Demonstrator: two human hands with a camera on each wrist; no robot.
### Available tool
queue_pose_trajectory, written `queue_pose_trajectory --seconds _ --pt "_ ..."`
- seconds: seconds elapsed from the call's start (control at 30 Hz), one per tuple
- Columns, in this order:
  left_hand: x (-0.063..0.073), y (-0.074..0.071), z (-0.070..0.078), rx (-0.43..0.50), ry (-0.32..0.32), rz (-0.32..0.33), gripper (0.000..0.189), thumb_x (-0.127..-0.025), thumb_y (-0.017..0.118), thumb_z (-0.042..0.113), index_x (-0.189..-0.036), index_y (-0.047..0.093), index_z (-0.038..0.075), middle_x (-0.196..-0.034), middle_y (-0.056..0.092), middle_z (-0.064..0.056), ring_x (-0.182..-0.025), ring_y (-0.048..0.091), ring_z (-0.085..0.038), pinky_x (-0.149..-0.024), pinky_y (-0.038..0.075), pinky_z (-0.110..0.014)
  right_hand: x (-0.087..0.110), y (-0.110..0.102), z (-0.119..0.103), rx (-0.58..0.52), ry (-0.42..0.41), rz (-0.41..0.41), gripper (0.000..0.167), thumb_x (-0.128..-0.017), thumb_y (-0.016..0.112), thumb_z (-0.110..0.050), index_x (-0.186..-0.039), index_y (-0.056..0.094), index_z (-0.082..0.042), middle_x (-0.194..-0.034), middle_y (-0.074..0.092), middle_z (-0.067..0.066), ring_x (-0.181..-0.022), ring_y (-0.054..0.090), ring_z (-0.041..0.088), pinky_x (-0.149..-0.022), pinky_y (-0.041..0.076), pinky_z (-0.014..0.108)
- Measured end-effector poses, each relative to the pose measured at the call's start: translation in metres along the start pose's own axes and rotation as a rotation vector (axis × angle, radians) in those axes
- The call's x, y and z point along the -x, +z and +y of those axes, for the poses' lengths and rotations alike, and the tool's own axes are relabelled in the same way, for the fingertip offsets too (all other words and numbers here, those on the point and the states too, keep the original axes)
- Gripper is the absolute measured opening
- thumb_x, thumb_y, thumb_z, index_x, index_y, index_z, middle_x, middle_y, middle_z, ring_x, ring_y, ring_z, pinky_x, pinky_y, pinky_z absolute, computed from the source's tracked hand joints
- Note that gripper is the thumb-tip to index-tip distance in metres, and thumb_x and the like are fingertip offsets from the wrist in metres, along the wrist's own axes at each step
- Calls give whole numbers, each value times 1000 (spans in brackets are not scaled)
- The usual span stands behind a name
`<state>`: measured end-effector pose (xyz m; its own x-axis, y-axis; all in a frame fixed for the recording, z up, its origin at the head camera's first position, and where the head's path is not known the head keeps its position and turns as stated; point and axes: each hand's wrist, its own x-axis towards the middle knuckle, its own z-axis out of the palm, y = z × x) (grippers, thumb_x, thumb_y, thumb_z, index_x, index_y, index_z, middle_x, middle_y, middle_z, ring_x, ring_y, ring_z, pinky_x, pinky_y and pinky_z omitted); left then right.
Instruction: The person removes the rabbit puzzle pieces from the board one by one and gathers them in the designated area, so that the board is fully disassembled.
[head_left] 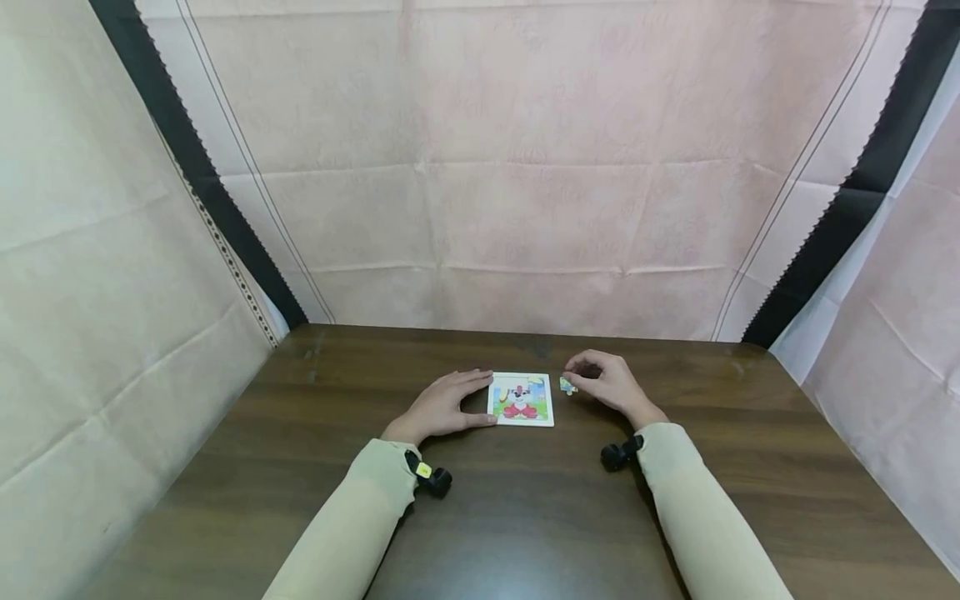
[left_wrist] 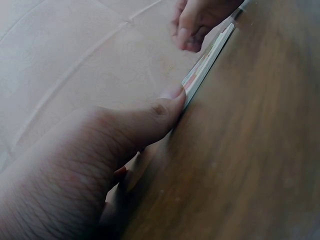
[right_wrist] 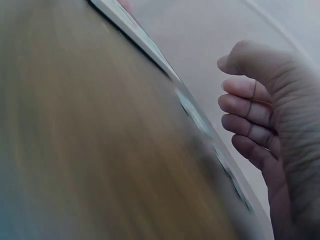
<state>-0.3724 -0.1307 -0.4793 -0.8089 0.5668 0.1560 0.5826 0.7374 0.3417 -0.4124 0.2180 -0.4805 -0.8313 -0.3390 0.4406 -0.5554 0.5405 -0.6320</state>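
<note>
A small white-framed picture puzzle (head_left: 521, 421) with a pink cartoon animal lies flat on the table. My left hand (head_left: 447, 407) rests at its left side, fingers extended to the upper left corner and thumb (left_wrist: 172, 102) against the lower left edge. To the right of the frame, a small blue-and-yellow puzzle piece (head_left: 567, 387) lies partly beneath my right hand (head_left: 606, 383). That hand hovers with loosely bent fingers (right_wrist: 247, 107), nothing between thumb and fingertips. Thin flat pieces (right_wrist: 227, 167) lie on the table beside it in the right wrist view.
The brown wooden table (head_left: 510, 517) runs back to a pale fabric wall (head_left: 525, 208). More pale fabric (head_left: 112, 333) hangs at both sides, with black strips (head_left: 217, 192) along the corners. Each wrist wears a small black camera (head_left: 615, 456).
</note>
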Motion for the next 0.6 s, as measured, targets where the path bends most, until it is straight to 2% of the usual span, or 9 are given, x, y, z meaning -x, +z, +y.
queue_pose_trajectory --seconds 0.2,0.37,0.5,0.6 --pt "0 1 1 -9 -9 2 88 -86 59 74 -155 42 23 -160 37 2 -149 30 -19 -122 20 -45 -19 28 -18 16 -87 -67 16 -92 76 -26 -104 74 -16 -98 70 -5 -89 65 12 -80 55 35" --pt "-1 2 -1 -16 -21 -1 89 -85 57 77 -156 41 25 -161 36 4 -149 28 -16 -122 18 -42 -22 40 -24 48 -181 -89 20 -91 76 -24 -106 74 -10 -100 68 -2 -92 63 16 -81 54 40" --pt "-1 2 -2 -22 -27 -2 90 -85 56 78 -156 41 25 -161 35 5 -149 28 -17 -122 18 -42 -19 39 -23 97 -189 -63 22 -90 77 -25 -106 74 -12 -102 66 -3 -94 60 16 -82 53 40" --pt "0 3 -1 -20 -22 -2 89 -86 57 77 -156 41 25 -161 35 5 -149 28 -17 -122 19 -42 -17 37 -20 133 -168 -78 22 -90 77 -29 -107 73 -14 -105 65 -3 -95 57 15 -82 51 39"
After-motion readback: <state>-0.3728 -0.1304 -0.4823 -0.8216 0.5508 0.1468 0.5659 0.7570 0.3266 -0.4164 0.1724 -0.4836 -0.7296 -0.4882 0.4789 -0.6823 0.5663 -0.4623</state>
